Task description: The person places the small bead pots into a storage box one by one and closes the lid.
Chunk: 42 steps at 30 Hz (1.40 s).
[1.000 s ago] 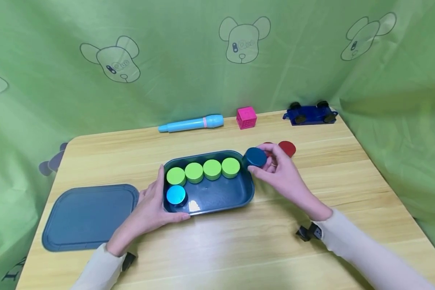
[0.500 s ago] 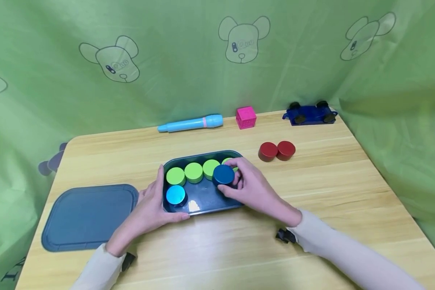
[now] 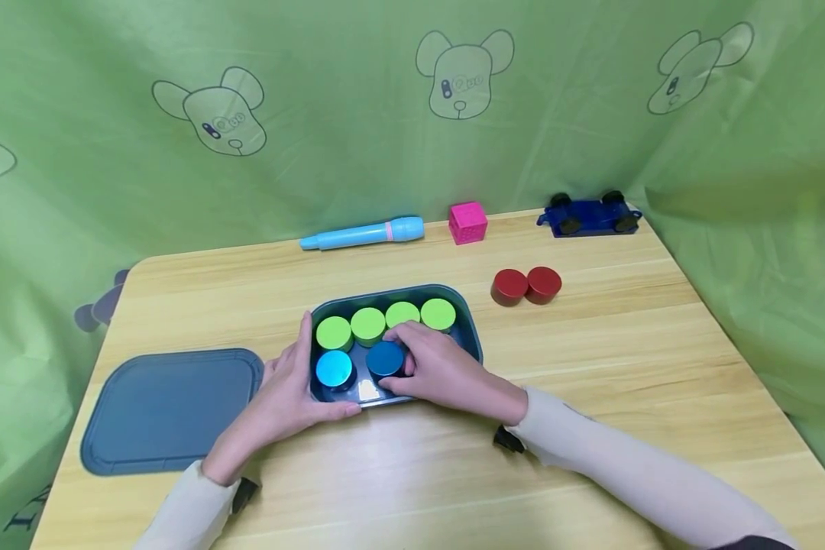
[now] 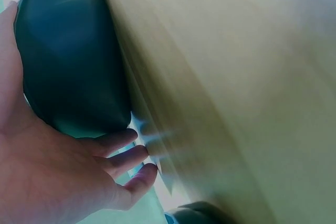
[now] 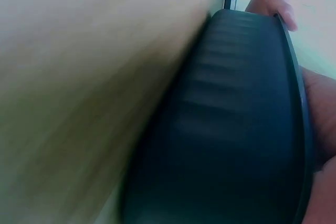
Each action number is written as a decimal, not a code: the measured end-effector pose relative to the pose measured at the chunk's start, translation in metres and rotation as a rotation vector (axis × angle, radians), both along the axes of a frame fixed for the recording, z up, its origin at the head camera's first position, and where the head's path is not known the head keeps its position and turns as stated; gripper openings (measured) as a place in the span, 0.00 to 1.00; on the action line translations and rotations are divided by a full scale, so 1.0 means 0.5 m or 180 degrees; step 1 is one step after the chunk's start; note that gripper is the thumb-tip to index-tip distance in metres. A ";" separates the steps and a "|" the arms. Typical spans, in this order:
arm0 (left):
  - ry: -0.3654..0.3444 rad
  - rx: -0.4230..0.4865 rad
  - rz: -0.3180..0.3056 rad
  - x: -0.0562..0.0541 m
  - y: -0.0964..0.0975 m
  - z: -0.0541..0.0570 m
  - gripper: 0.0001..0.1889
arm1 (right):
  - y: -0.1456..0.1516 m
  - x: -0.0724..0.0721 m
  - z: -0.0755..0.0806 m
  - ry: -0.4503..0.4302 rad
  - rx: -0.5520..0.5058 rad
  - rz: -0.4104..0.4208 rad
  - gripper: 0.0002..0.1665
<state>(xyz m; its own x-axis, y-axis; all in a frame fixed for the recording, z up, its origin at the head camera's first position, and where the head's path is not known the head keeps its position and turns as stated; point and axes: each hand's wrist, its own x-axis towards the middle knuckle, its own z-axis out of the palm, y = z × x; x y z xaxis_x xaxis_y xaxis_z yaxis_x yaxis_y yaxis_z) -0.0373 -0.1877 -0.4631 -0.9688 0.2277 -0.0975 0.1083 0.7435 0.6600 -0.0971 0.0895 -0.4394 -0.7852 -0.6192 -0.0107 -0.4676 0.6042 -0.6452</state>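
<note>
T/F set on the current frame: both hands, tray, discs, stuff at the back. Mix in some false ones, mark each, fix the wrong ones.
1. The right hand grips a dark blue disc within the tray. True.
2. The left hand hangs clear of the tray. False: it holds the tray's left end.
3. Four green discs stand in a row along the tray's far side. True.
4. Both red discs are inside the tray. False: they stand on the table, right of it.
5. The pink cube sits between the light blue wand and the blue wheeled toy. True.
6. The flat dark panel covers the tray. False: it lies on the table, left of the tray.
</note>
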 end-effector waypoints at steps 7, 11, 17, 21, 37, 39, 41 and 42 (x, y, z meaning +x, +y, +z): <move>-0.0012 0.0016 0.0007 -0.005 0.002 0.000 0.81 | -0.018 -0.007 0.005 -0.0123 0.0129 -0.0003 0.34; -0.0016 0.0030 0.0007 -0.006 0.003 -0.001 0.81 | -0.022 -0.010 0.002 -0.0165 0.0174 0.0009 0.35; -0.0023 0.0050 0.0016 -0.004 0.003 -0.001 0.81 | -0.027 -0.006 0.001 -0.0274 -0.0064 -0.0018 0.33; -0.0020 0.0040 0.0034 -0.003 0.002 0.001 0.81 | -0.029 -0.003 0.003 -0.0374 -0.0182 -0.0084 0.32; -0.0008 0.0020 0.0013 0.002 0.000 0.000 0.81 | -0.005 0.008 0.011 -0.0421 -0.0513 -0.0134 0.32; -0.0012 0.0020 0.0017 0.002 0.000 0.001 0.81 | 0.001 0.009 0.016 -0.0350 -0.0594 -0.0118 0.32; -0.0011 0.0021 0.0016 0.002 0.001 0.001 0.81 | 0.008 0.010 0.020 -0.0253 -0.0656 -0.0117 0.32; -0.0023 0.0024 0.0022 0.002 0.001 0.001 0.81 | 0.011 0.010 0.022 -0.0192 -0.0690 -0.0116 0.32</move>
